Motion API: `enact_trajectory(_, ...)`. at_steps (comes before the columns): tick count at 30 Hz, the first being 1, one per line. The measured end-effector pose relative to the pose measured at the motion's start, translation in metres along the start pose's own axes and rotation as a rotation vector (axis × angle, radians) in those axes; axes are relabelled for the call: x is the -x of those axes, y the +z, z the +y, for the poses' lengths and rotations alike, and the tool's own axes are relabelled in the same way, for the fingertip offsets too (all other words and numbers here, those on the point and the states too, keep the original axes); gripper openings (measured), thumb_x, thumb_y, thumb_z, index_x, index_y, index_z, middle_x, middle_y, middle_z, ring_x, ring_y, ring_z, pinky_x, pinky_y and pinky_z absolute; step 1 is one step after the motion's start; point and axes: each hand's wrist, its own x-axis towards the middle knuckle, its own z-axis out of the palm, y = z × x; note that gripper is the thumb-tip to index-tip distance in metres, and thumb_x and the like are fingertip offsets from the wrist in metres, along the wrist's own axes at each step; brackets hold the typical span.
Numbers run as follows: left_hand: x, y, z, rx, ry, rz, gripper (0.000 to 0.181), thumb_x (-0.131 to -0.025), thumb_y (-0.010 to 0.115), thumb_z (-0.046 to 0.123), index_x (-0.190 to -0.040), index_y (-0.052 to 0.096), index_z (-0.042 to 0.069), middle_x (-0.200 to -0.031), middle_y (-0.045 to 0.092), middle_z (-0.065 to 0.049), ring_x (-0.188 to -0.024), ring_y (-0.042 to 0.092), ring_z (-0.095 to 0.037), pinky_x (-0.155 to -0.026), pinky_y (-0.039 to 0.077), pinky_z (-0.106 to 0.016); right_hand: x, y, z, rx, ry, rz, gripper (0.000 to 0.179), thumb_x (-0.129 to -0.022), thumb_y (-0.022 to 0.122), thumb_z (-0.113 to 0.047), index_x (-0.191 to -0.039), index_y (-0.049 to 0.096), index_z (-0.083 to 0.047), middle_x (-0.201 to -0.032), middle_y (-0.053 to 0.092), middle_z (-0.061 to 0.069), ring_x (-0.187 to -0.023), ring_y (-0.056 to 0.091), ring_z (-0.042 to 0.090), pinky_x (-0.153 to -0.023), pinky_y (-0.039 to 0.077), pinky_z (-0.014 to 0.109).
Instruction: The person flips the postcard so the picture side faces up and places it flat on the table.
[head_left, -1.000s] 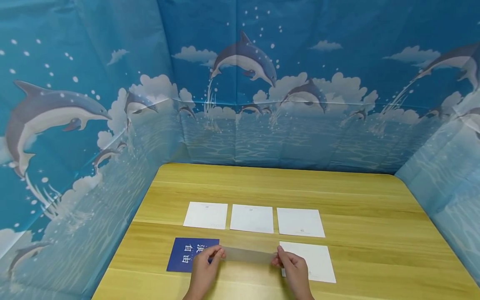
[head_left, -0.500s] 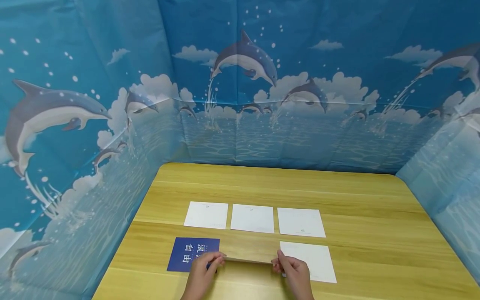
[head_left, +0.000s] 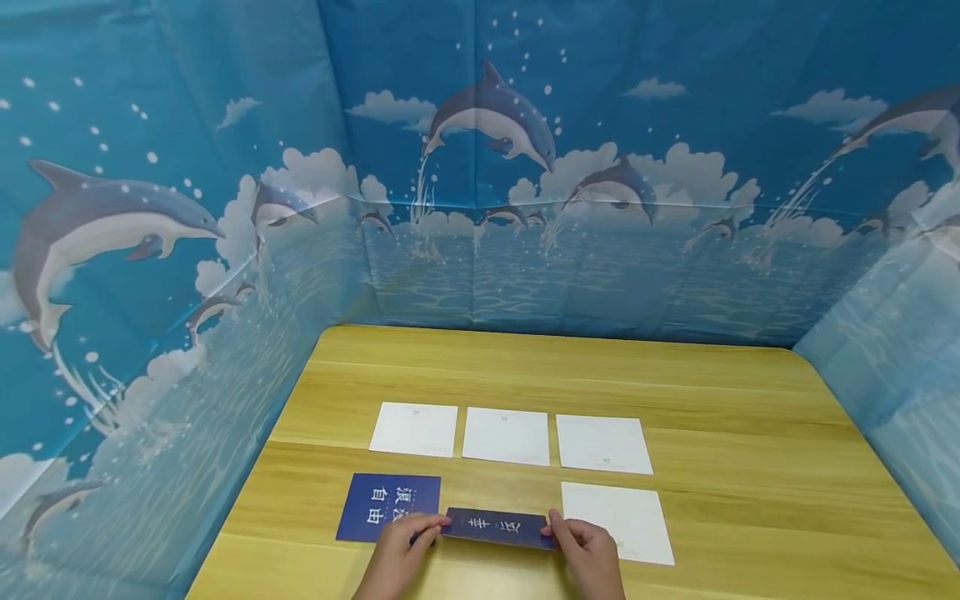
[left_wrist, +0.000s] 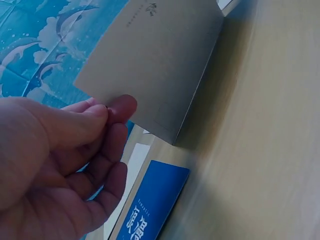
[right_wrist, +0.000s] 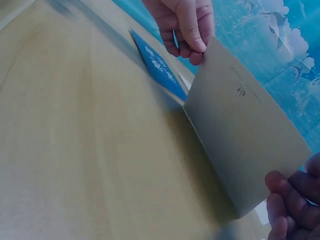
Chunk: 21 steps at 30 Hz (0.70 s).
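My left hand (head_left: 401, 546) pinches the left end of a postcard (head_left: 497, 528) between thumb and fingers. The opposite end is pinched by my right hand (head_left: 592, 550). Tilted over the front of the table, the postcard shows a dark blue face with white characters in the head view. Its plain pale back (left_wrist: 155, 65), with a small printed mark, appears in both wrist views. Whether its lower edge touches the table, I cannot tell. Beside my left hand lies a flat blue postcard (head_left: 367, 504) with white characters. A white postcard (head_left: 637, 512) lies partly behind my right hand.
Farther back, a row of white cards lies flat: one at left (head_left: 414, 429), one in the middle (head_left: 506, 436) and one at right (head_left: 604, 444). The wooden table (head_left: 750, 467) is enclosed by a blue dolphin-print curtain (head_left: 600, 275).
The held postcard has tipped over between my hands. Its pale side faced the head camera, then it was seen edge-on, and now its blue face shows. Both hands have stayed nearly in place.
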Motion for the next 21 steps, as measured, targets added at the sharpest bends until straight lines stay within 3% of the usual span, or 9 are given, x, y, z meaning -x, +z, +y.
enact_trajectory(6,-0.001,0.000,0.002,0.028,-0.109,-0.100,0.016,-0.090,0.056,0.006,-0.097,0.070,0.005,-0.095,0.067,-0.003,-0.090,0.061,-0.018,-0.077,0.050,-0.031,0.002,0.002,-0.001,0.090,-0.042,0.028,0.031,-0.089,0.061,-0.029,-0.066,0.071,-0.011,-0.064,0.061,-0.003,-0.062,0.050,0.010,-0.056,0.039,0.023)
enact_trajectory(11,-0.001,0.003,0.002,0.063,-0.195,-0.125,0.020,-0.089,0.052,0.000,-0.097,0.070,0.004,-0.090,0.066,-0.001,-0.084,0.059,-0.014,-0.072,0.050,-0.028,0.002,0.003,0.000,0.164,-0.070,0.027,0.029,-0.089,0.062,-0.026,-0.064,0.069,-0.012,-0.063,0.060,-0.004,-0.058,0.048,0.009,-0.053,0.038,0.023)
enact_trajectory(15,-0.002,0.007,0.003,-0.003,-0.180,-0.101,0.024,-0.086,0.050,-0.006,-0.097,0.070,0.002,-0.086,0.064,0.001,-0.080,0.058,-0.013,-0.070,0.050,-0.029,-0.001,0.005,0.002,0.230,-0.121,0.024,0.028,-0.089,0.061,-0.024,-0.064,0.069,-0.014,-0.061,0.060,-0.007,-0.057,0.047,0.008,-0.053,0.039,0.023)
enact_trajectory(21,-0.008,0.012,0.008,-0.147,-0.181,-0.083,0.028,-0.084,0.048,-0.004,-0.100,0.070,0.003,-0.093,0.065,-0.003,-0.090,0.059,-0.023,-0.078,0.048,-0.040,-0.007,0.008,0.008,0.305,-0.285,0.081,0.025,-0.087,0.063,-0.020,-0.062,0.067,-0.018,-0.058,0.058,-0.013,-0.053,0.046,0.002,-0.051,0.039,0.023)
